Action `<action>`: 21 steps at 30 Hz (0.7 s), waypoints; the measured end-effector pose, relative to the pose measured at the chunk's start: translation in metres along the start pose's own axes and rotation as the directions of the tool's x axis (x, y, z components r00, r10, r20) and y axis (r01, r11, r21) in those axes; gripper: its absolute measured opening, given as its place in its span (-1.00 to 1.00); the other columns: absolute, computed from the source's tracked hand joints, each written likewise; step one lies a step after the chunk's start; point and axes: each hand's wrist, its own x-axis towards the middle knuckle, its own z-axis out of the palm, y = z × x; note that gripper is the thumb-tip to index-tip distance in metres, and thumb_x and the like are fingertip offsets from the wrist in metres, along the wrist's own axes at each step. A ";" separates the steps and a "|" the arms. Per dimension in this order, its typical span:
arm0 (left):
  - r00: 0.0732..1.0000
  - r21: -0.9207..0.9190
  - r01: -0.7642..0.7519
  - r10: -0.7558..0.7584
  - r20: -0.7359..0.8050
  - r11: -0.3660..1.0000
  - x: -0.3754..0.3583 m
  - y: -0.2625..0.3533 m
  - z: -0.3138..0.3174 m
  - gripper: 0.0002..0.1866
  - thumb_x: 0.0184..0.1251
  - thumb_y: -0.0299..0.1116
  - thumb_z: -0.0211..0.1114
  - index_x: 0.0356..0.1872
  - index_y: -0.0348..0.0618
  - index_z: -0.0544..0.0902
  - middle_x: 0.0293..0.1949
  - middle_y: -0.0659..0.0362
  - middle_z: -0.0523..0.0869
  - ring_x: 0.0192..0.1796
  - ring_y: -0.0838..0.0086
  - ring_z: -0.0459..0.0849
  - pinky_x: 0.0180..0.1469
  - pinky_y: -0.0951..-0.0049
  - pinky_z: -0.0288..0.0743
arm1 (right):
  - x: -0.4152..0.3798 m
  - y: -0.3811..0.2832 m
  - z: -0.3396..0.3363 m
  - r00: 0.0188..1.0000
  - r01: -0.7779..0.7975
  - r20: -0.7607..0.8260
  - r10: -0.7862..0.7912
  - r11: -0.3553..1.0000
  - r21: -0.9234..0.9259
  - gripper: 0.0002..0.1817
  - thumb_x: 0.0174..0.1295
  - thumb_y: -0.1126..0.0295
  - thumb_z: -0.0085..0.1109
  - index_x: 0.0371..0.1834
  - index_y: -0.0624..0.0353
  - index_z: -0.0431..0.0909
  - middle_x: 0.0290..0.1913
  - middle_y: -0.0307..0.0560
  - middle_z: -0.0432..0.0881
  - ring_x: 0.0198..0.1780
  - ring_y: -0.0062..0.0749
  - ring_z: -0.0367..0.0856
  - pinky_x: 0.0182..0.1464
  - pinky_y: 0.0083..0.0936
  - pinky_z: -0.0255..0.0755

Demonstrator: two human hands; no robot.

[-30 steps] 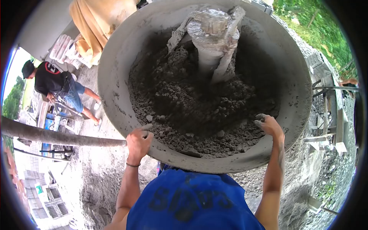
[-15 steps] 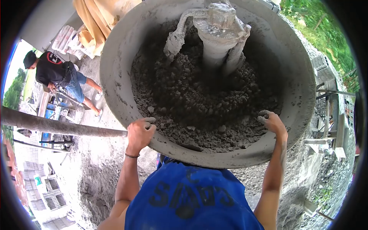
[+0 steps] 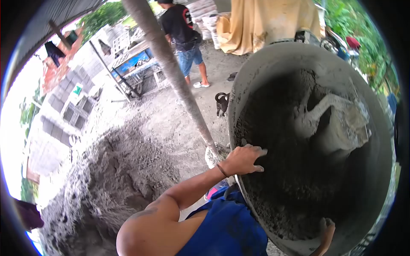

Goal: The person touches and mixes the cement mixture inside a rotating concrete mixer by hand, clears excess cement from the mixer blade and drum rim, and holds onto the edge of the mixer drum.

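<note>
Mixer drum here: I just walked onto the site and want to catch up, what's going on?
A person in a blue shirt grips the rim of a big mixer drum holding dark, wet-looking mix. The left hand rests on the near rim, the right hand holds the lower edge. Another person stands further back, beyond a slanted pole.

Left hand: the left hand [image 3: 243, 160] is gripping the rim of the mixer drum [image 3: 252, 81], fingers lying over its edge.
Right hand: the right hand [image 3: 326, 232] is holding the drum's lower rim.
Drum: grey mortar [image 3: 277, 187] is clinging around the paddle shaft [image 3: 341, 123].
Background: a person [image 3: 185, 36] is standing beyond a leaning pole [image 3: 171, 72].
</note>
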 end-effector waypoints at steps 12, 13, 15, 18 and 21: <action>0.898 0.057 -0.358 0.360 -0.251 0.932 0.022 0.014 -0.072 -0.60 0.25 -0.04 0.33 -0.10 -0.17 0.69 0.23 -0.05 0.58 0.27 -0.07 0.52 0.26 -0.01 0.44 | -0.058 -0.100 -0.057 0.820 0.441 -0.140 -0.555 0.769 -0.463 -0.34 0.20 0.12 0.22 0.23 0.30 0.22 0.22 0.00 0.30 0.18 -0.10 0.35 0.26 -0.27 0.28; 0.972 0.150 -0.223 0.231 -0.043 0.963 0.013 0.001 -0.049 -0.50 0.26 -0.02 0.33 0.12 -0.11 0.65 0.35 -0.05 0.49 0.39 -0.08 0.41 0.36 -0.11 0.32 | -0.046 -0.065 -0.023 0.819 0.526 0.338 -0.465 0.370 -0.766 0.15 0.24 -0.30 0.06 0.64 0.20 -0.30 0.67 -0.10 -0.17 0.61 0.03 -0.03 0.63 -0.23 -0.09; 0.971 0.222 -0.082 0.028 0.236 0.972 -0.009 -0.014 -0.023 -0.35 0.32 -0.01 0.28 0.40 0.03 0.42 0.49 -0.01 0.30 0.50 -0.09 0.22 0.43 -0.22 0.13 | -0.037 -0.056 -0.016 0.834 0.503 0.171 -0.525 0.596 -0.626 -0.11 0.28 -0.14 0.11 0.39 0.25 -0.07 0.36 -0.11 0.01 0.32 -0.12 0.09 0.35 -0.29 0.01; 0.992 -0.037 -0.121 0.122 0.044 0.992 -0.010 -0.026 -0.034 -0.67 0.34 -0.18 0.31 0.02 -0.13 0.68 0.25 0.00 0.59 0.37 -0.05 0.44 0.36 -0.09 0.31 | -0.056 -0.044 -0.008 0.884 0.405 -0.301 -0.359 0.908 0.107 -0.70 0.38 0.32 0.25 -0.38 0.40 0.59 -0.57 -0.13 0.55 -0.53 -0.57 0.45 -0.47 -0.47 0.33; 0.975 -0.148 -0.165 0.138 -0.176 0.975 0.000 -0.020 -0.020 -0.90 0.20 -0.40 0.39 -0.39 -0.22 0.76 -0.06 0.07 0.80 0.18 0.01 0.66 0.23 0.01 0.46 | -0.073 -0.067 -0.046 0.884 0.190 -0.466 -0.039 0.941 0.281 -0.71 0.41 0.40 0.22 -0.49 0.27 0.52 -0.60 -0.36 0.37 -0.53 -0.67 0.23 -0.48 -0.56 0.21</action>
